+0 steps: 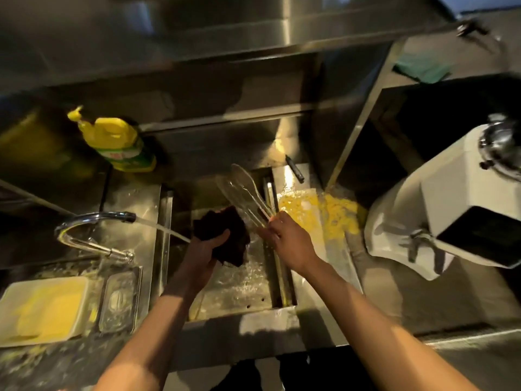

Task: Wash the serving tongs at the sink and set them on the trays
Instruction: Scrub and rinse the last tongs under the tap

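Tongs (245, 193) — clear, seemingly light, wet, likely slippery — project beyond the right grip (290, 241), which clenches their handle end over the sink (248, 289); the left grip (203, 252) clutches a dark pad (225, 230) just beside.

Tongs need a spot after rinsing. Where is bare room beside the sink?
Bare counter lies right of the sink, between the right hand and the white machine. Left is crowded: faucet, soap bottle, white tray, clear tray.
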Available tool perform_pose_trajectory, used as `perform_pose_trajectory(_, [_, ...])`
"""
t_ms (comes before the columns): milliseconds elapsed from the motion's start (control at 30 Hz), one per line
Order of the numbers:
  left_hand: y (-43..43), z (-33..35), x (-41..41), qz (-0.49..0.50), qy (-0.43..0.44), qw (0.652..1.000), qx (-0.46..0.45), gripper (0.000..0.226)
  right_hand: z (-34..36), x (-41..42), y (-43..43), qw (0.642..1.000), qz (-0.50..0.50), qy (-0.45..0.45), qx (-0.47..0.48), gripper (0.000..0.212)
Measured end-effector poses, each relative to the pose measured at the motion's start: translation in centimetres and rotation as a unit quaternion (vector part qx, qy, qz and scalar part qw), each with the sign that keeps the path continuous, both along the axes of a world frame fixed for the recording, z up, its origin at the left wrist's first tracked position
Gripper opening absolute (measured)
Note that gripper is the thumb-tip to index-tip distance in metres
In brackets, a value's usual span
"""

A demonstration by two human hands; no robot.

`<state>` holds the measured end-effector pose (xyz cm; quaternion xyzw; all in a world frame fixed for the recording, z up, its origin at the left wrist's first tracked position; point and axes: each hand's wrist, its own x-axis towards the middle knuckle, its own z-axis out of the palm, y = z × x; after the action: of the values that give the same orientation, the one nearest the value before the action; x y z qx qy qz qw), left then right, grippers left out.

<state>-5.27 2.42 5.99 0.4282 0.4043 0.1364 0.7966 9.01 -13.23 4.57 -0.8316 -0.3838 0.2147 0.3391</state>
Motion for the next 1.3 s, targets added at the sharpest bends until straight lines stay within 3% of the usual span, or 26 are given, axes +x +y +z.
perform_pose_trajectory(100, [-0.7, 2.4, 1.5, -0.042, -0.008, 0.999, 0.034, 0.049, 2.9, -0.1, -1.7, 0.999, -0.042, -0.011, 0.012, 0.037])
perform_pose_trajectory(200, [-1.2, 5.0, 3.3, -0.090, -0.021, 0.993, 0.074, 0.020, 5.5, -0.4, -3.5, 0.988, -0.124, -0.025, 0.084, 0.050])
perform_pose_trajectory(267, [-1.4, 6.4, 4.4, -0.112, -0.033, 0.991, 0.070, 0.012, 7.1, -0.5, -4.5, 0.978, -0.150, -0.050, 0.133, 0.055])
perform_pose_trajectory(400, [-3.0, 9.3, 6.2, -0.174, -0.083, 0.979, 0.070, 0.034, 11.0, -1.0, -6.9, 0.956, -0.221, -0.084, 0.173, 0.044])
perform_pose_trajectory(567, [-7.7, 12.9, 8.7, -0.277, -0.136, 0.946, 0.102, 0.022, 15.4, -2.4, -12.2, 0.926, -0.300, -0.086, 0.215, 0.024])
perform_pose_trajectory(767, [-15.6, 16.5, 10.4, -0.377, -0.179, 0.900, 0.129, 0.022, 18.4, -4.3, -19.8, 0.864, -0.427, -0.077, 0.255, 0.029])
perform_pose_trajectory(933, [-22.1, 18.7, 10.9, -0.426, -0.208, 0.870, 0.134, 0.021, 20.7, -6.2, -25.3, 0.824, -0.496, -0.102, 0.256, 0.046])
perform_pose_trajectory(1167, [-32.8, 21.3, 13.2, -0.507, -0.235, 0.822, 0.108, 0.017, 23.6, -6.3, -34.3, 0.753, -0.604, -0.157, 0.207, 0.040])
perform_pose_trajectory(1300, [-37.7, 21.7, 16.1, -0.512, -0.228, 0.822, 0.099, 0.025, 24.9, -4.1, -38.5, 0.742, -0.621, -0.167, 0.190, 0.042])
